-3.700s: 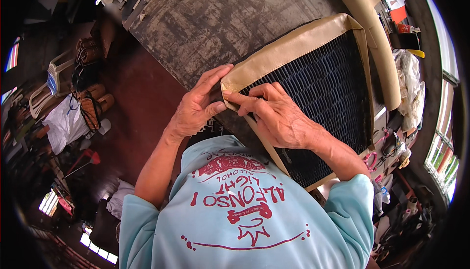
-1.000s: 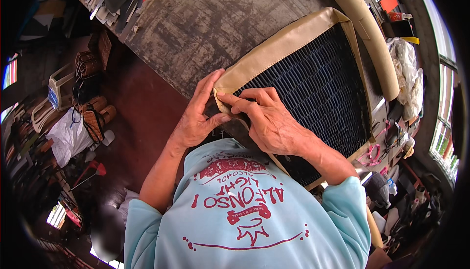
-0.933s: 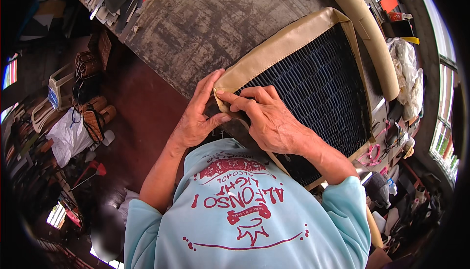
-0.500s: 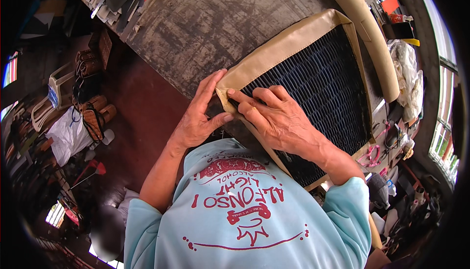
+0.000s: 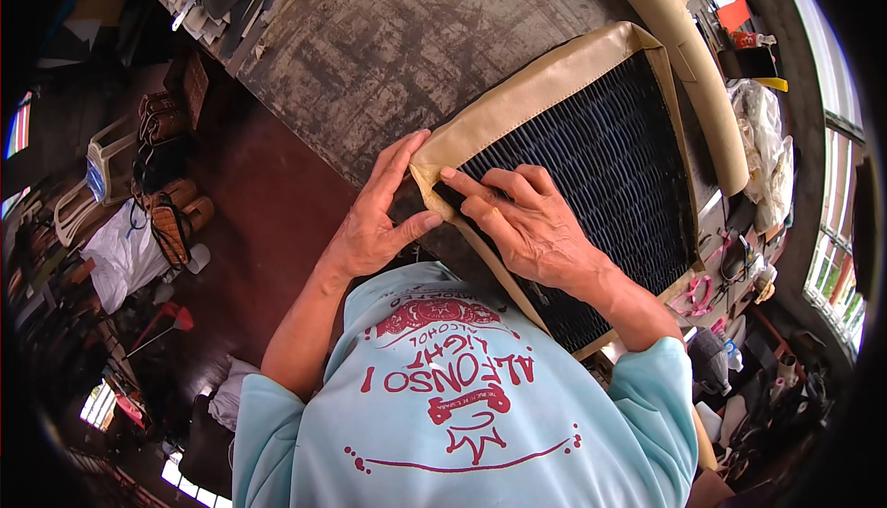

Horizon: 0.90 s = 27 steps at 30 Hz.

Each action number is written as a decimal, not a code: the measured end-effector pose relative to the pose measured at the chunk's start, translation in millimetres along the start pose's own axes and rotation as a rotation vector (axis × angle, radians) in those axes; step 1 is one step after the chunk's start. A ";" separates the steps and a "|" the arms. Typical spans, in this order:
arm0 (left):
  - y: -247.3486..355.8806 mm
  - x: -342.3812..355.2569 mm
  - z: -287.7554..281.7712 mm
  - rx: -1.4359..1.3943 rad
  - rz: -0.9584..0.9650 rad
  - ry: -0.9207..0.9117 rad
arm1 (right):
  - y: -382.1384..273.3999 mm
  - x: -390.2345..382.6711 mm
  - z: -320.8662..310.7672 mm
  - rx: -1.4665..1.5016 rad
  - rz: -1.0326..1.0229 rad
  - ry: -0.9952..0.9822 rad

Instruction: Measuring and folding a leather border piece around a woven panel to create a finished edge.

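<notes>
A panel with a black ridged, woven-looking middle [image 5: 601, 166] and stitched beige edging [image 5: 536, 83] lies slanting on the worn worktable [image 5: 351, 55]. My left hand [image 5: 393, 189] grips around its near-left corner, with long fingers along the outer edge and thumb at the lower side. My right hand [image 5: 508, 217] lies over that corner and the black middle, holding nothing, its index fingertip beside the creased beige fold and the other fingers apart and bent. The underside of the corner is partly hidden by my hands.
A long beige roll [image 5: 702, 110] lies beyond the panel. Stacked scraps [image 5: 212, 0] sit at the table's back left. Plastic bags [image 5: 767, 147] and loose tools crowd the right. On the floor at left are a plastic chair [image 5: 102, 166], a white sack [image 5: 120, 258] and brown bundles.
Compared with about a second ago, the right hand's index fingertip has shifted right along the fold, and its knuckles sit slightly farther right. The left hand stays at the corner, almost unmoved.
</notes>
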State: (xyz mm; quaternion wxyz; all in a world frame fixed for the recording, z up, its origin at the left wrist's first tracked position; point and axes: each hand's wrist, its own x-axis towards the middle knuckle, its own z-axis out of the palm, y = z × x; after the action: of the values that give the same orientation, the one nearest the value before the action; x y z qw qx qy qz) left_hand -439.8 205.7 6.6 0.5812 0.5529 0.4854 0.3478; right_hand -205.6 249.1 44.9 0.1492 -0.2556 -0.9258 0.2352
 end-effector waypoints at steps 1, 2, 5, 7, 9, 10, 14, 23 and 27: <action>0.0 0.0 -0.4 0.005 0.001 -0.004 | -1.4 0.1 0.7 -0.039 0.014 -0.024; 0.1 0.1 -0.6 0.011 0.002 -0.008 | -1.1 -0.3 -0.5 -0.039 0.015 -0.024; 1.9 0.0 -1.0 0.003 -0.005 -0.012 | 2.0 -5.7 -5.3 0.188 0.043 -0.031; -0.4 -0.3 -1.6 -0.005 0.000 -0.016 | 5.1 -5.2 -0.4 0.203 0.068 0.010; -0.8 -0.5 -1.8 -0.014 0.006 -0.022 | 2.0 1.3 -2.3 0.206 0.083 -0.005; 0.1 -0.2 -1.8 -0.039 -0.012 -0.021 | -0.4 2.2 -1.1 0.202 0.086 -0.004; 1.0 -1.3 -1.1 -0.132 -0.045 -0.022 | -8.3 -5.2 -5.2 0.021 0.001 -0.066; 3.4 0.4 -5.7 -0.014 0.034 -0.073 | -16.4 -6.9 -4.0 -0.080 0.079 0.027; 0.2 -1.1 -6.7 -0.028 0.045 -0.078 | -33.7 -17.9 -9.2 -0.455 -0.031 -0.092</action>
State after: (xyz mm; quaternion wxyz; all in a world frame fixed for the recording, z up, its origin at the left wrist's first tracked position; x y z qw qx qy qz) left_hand -446.5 206.8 7.6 0.5995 0.5687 0.4447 0.3457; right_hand -200.7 217.1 67.1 0.0489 -0.2574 -0.9646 0.0295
